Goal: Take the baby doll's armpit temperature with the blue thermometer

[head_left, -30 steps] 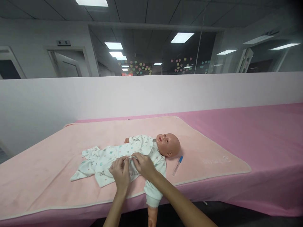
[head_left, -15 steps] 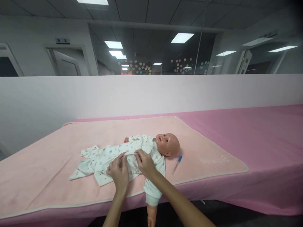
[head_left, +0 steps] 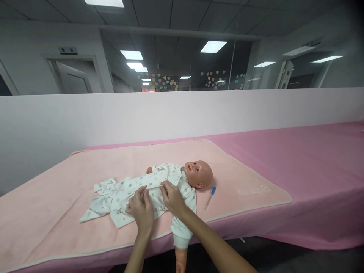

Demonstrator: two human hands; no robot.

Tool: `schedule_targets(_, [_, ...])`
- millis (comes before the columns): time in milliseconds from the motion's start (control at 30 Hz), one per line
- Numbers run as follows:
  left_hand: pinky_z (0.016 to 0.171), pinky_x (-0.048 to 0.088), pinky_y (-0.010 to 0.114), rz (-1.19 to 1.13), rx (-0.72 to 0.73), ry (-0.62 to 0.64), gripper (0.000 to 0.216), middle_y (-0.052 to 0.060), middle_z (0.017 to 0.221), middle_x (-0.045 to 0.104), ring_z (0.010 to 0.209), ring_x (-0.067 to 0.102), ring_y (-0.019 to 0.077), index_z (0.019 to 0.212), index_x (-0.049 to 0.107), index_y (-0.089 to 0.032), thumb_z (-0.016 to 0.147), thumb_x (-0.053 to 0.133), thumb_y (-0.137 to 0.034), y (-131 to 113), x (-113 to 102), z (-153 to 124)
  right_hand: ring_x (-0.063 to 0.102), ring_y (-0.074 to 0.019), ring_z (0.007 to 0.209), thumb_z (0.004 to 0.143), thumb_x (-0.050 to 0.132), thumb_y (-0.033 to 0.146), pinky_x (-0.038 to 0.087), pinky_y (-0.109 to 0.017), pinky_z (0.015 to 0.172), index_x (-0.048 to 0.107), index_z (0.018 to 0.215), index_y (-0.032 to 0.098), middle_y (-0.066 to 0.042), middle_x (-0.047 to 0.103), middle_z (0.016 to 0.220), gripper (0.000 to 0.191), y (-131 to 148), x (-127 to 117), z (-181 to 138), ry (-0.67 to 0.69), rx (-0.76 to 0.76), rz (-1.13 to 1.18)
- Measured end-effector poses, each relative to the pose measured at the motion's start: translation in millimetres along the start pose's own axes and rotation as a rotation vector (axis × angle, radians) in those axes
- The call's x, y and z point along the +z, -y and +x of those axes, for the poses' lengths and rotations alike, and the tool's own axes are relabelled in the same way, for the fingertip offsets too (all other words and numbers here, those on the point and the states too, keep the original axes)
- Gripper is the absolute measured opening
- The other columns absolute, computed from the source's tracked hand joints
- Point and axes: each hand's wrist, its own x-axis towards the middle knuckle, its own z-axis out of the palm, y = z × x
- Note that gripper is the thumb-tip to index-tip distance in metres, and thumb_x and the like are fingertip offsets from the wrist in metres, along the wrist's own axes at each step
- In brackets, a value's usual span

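Observation:
A baby doll (head_left: 199, 174) lies on its back, head to the right, in a white printed baby suit (head_left: 129, 185). The suit's legs lie flat to the left. My left hand (head_left: 141, 210) is over the middle of the suit, thumb and forefinger closed at a thin white edge or tie of the cloth. Closer to the doll's chest, my right hand (head_left: 173, 198) pinches the other end of that white line. Whether it is a hem or a tie I cannot tell. One doll arm (head_left: 181, 258) hangs over the table's near edge.
Beneath the doll is a peach blanket (head_left: 57, 182) with a pale border, spread on a pink tablecloth (head_left: 318, 163). A thermometer-like stick with a blue cap (head_left: 210, 198) rests near the doll's head. Behind the table stands a low white partition (head_left: 182, 115).
The view has turned slightly to the right, so everything sits a little further left. My fingers stay at the suit's white edge, with only slight finger movement.

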Motion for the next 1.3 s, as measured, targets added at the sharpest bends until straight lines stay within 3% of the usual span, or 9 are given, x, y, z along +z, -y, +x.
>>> schedule_targets(200, [0.089,0.022,0.042,0.024,0.012,-0.016,0.029,0.006,0.095,0.062,0.101,0.045,0.0253,0.102,0.051,-0.022,0.087,0.035,-0.039,0.9,1.3,0.2,0.055,-0.0155,0.081,0.089,0.035,0.019,0.044,-0.027,0.073,0.054,0.09,0.019,-0.005,0.056,0.085,0.019,1.7,-1.1,1.7,-0.065,-0.002,0.03])
schedule_targets(433, [0.085,0.02,0.04,0.284,0.345,-0.037,0.029,0.006,0.088,0.064,0.087,0.046,0.0239,0.102,0.056,-0.021,0.089,0.033,-0.032,12.5,-1.0,-0.4,0.054,-0.0151,0.081,0.088,0.036,0.015,0.045,-0.028,0.074,0.053,0.087,0.019,-0.004,0.053,0.085,0.018,3.6,-2.1,1.5,-0.087,0.008,0.015])
schedule_targets(600, [0.082,0.023,0.04,0.325,0.364,0.06,0.026,0.005,0.088,0.064,0.086,0.047,0.0242,0.099,0.058,-0.022,0.087,0.036,-0.028,18.8,-2.4,2.6,0.055,-0.0149,0.077,0.086,0.04,0.015,0.046,-0.028,0.071,0.055,0.084,0.018,-0.004,0.055,0.082,0.016,-1.1,1.6,5.3,-0.091,0.029,-0.045])
schedule_targets(700, [0.083,0.025,0.039,0.279,0.318,0.03,0.025,0.005,0.093,0.062,0.09,0.048,0.0245,0.092,0.059,-0.022,0.082,0.037,-0.019,14.8,-4.1,4.9,0.056,-0.0157,0.078,0.086,0.041,0.018,0.047,-0.027,0.069,0.056,0.089,0.018,-0.006,0.057,0.084,0.016,-0.7,-2.7,4.1,-0.189,0.029,-0.054])
schedule_targets(833, [0.089,0.027,0.039,0.175,0.33,-0.046,0.029,0.005,0.093,0.06,0.093,0.05,0.0226,0.085,0.06,-0.023,0.074,0.036,-0.009,-5.9,-3.2,22.2,0.059,-0.0162,0.082,0.089,0.037,0.022,0.049,-0.025,0.063,0.056,0.099,0.018,-0.011,0.059,0.099,0.021,-0.2,-28.8,-21.6,-0.46,0.077,-0.109])
schedule_targets(900, [0.089,0.03,0.038,0.107,0.382,0.035,0.029,0.005,0.094,0.06,0.093,0.051,0.0219,0.087,0.06,-0.023,0.075,0.036,-0.011,-19.3,3.5,39.2,0.061,-0.0157,0.077,0.089,0.038,0.023,0.049,-0.023,0.058,0.057,0.093,0.019,-0.01,0.062,0.091,0.02,-7.6,-50.2,-43.5,-0.528,0.118,-0.188])
schedule_targets(967, [0.085,0.035,0.036,0.01,0.433,0.219,0.027,0.006,0.097,0.059,0.091,0.052,0.021,0.093,0.06,-0.022,0.079,0.036,-0.018,-30.6,15.4,56.9,0.062,-0.0159,0.069,0.089,0.039,0.027,0.048,-0.023,0.055,0.058,0.086,0.02,-0.008,0.064,0.079,0.021,-21.9,-73.4,-65.1,-0.535,0.118,-0.366])
schedule_targets(1133, [0.07,0.042,0.029,-0.178,0.405,0.793,0.029,0.003,0.082,0.061,0.074,0.054,0.017,0.097,0.063,-0.022,0.081,0.043,-0.035,-38.5,48.6,73.9,0.058,-0.015,0.05,0.087,0.038,0.042,0.042,-0.023,0.042,0.06,0.075,0.025,-0.001,0.058,0.057,0.031,-59.0,-108.8,-96.7,-0.234,0.175,-0.696])
schedule_targets(1300, [0.081,0.04,0.029,-0.148,0.442,0.898,0.023,0.003,0.094,0.059,0.091,0.053,0.0198,0.09,0.066,-0.027,0.072,0.057,-0.039,-35.0,46.8,60.0,0.059,-0.0126,0.052,0.09,0.025,0.044,0.037,-0.021,0.038,0.064,0.079,0.028,-0.003,0.058,0.065,0.043,-73.9,-95.4,-104.1,-0.171,0.15,-0.776])
